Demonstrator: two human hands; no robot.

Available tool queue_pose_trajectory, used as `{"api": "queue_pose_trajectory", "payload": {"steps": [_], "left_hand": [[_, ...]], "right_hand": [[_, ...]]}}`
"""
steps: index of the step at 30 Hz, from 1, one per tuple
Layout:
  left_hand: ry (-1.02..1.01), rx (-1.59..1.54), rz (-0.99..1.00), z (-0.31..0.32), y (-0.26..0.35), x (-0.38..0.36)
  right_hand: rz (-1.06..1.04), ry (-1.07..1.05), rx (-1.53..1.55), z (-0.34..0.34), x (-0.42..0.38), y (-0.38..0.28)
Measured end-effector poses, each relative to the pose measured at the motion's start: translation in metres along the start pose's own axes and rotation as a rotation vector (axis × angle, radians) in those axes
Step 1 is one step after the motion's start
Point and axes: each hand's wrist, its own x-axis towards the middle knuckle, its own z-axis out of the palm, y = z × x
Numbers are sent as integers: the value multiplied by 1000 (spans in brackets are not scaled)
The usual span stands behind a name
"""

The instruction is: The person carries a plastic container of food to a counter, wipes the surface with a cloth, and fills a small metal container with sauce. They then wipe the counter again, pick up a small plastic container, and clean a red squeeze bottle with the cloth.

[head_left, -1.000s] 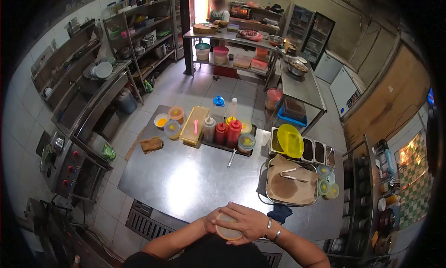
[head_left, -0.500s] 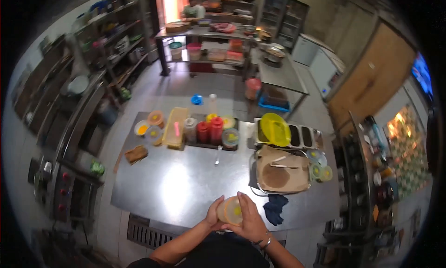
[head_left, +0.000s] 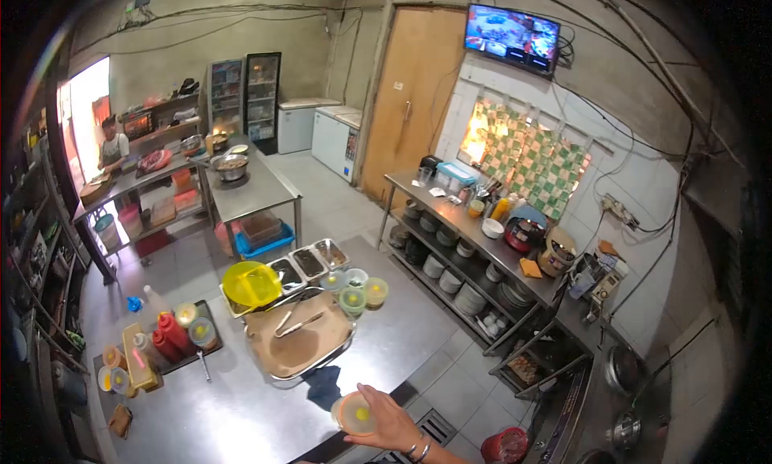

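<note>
My right hand (head_left: pixel 388 420) is wrapped round a round lidded plastic tub (head_left: pixel 355 416) with an orange rim and a yellow spot on its top. The tub is at the near edge of the steel table (head_left: pixel 233 416). My left hand is out of view. Just beyond the tub lies a crumpled dark cloth (head_left: pixel 324 386). Behind that, tongs (head_left: pixel 297 324) rest on a tray lined with brown paper (head_left: pixel 265 335).
Red squeeze bottles (head_left: pixel 170 329) and lidded tubs stand at the table's left. A yellow bowl (head_left: pixel 252 284) sits beside steel food pans (head_left: pixel 309 261). Shelves with stacked plates (head_left: pixel 470 301) line the right. A person (head_left: pixel 113 146) stands at the far left.
The view has swung to the right, showing the wall screen and right-hand shelves. Both hands were on the tub before; now only my right hand shows on it.
</note>
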Motion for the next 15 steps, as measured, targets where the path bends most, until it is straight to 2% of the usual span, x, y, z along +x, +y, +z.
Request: {"api": "queue_pose_trajectory", "payload": {"steps": [2, 3, 4, 5, 6, 7, 8, 9, 11, 12, 13, 15], "left_hand": [[-97, -121, -76, -5, -19, 56], [64, -279, -120, 22, 21, 73], [86, -267, 153, 33, 29, 108], [151, -334, 277, 52, 47, 136], [379, -411, 165, 78, 87, 165], [352, -421, 366, 96, 90, 190], [381, -545, 293, 122, 117, 210], [277, -654, 350, 138, 107, 247], [93, -808, 194, 192, 167, 260], [80, -798, 179, 205, 172, 270], [126, -851, 82, 218, 177, 282], [134, -881, -64, 239, 177, 311]], "right_hand": [[64, 87, -102, -25, -30, 23], [120, 171, -203, -40, -42, 36], [174, 122, -80, -57, -55, 42], [175, 122, -86, -73, -69, 48], [196, 106, -119, -87, -82, 55], [219, 90, -150, -99, -95, 63], [179, 116, -101, -107, -109, 78], [184, 124, -100, -117, -119, 87], [203, 59, -43, -138, -140, 100], [218, 31, -15, -149, -150, 107], [240, 52, -18, -160, -160, 114], [204, 216, -76, -182, -185, 129]]}}
